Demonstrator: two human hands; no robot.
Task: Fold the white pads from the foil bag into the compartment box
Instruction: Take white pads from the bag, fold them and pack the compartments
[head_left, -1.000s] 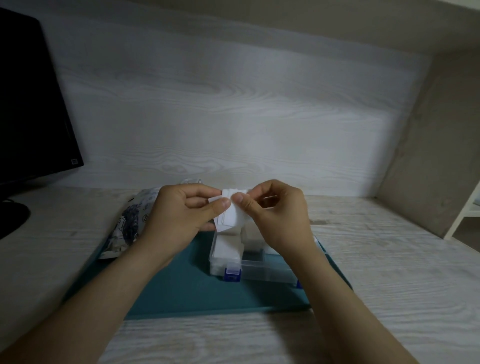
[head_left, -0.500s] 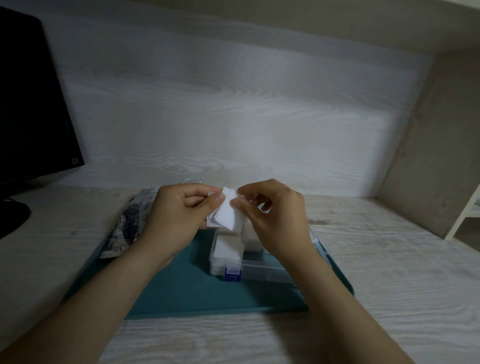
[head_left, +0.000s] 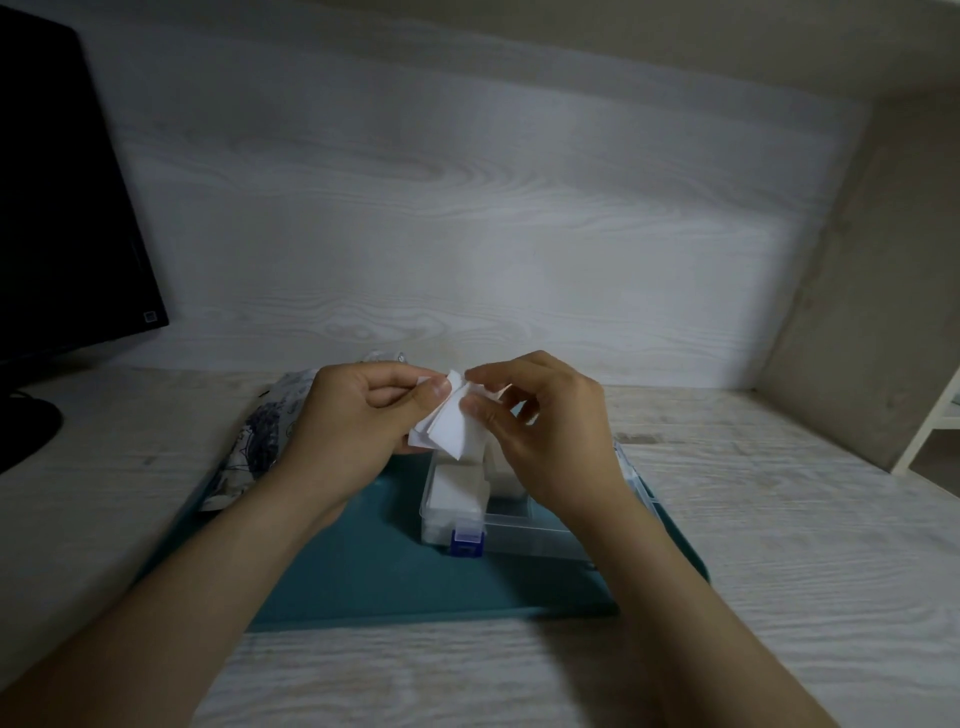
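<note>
Your two forearms enter from the near edge and converge over the middle of the pale wood-grain surface (head_left: 779, 519). A teal mat (head_left: 374, 571) lies flat on that surface, directly ahead of you.

On the right half of the mat stands the clear compartment box (head_left: 540, 535), with its lid out of sight behind your right wrist. A blue latch (head_left: 466, 542) sits on the box's near wall. The near-left compartment holds folded white pads (head_left: 457, 488); a further white stack shows in the compartment behind it. The compartment to the right of the latch shows the teal mat through its floor.

Above the far-left part of the box, both hands hold one white pad (head_left: 449, 423) in the air, clear of the box. Your left hand (head_left: 358, 421) is curled, with the thumb pressing the pad's upper left corner against the fingers behind it. Your right hand (head_left: 550, 436) pinches the pad's right edge between thumb and forefinger; the remaining fingers are bent behind. The pad is partly folded, with layered edges fanning out at its lower left, and it hangs tilted with one corner pointing down.

Behind your left hand, the printed foil bag (head_left: 260, 441) lies on the mat's far-left corner and overhangs onto the surface.

At the far left stands a dark monitor (head_left: 62, 208). A pale wood-grain wall panel (head_left: 467, 208) closes the rear.
</note>
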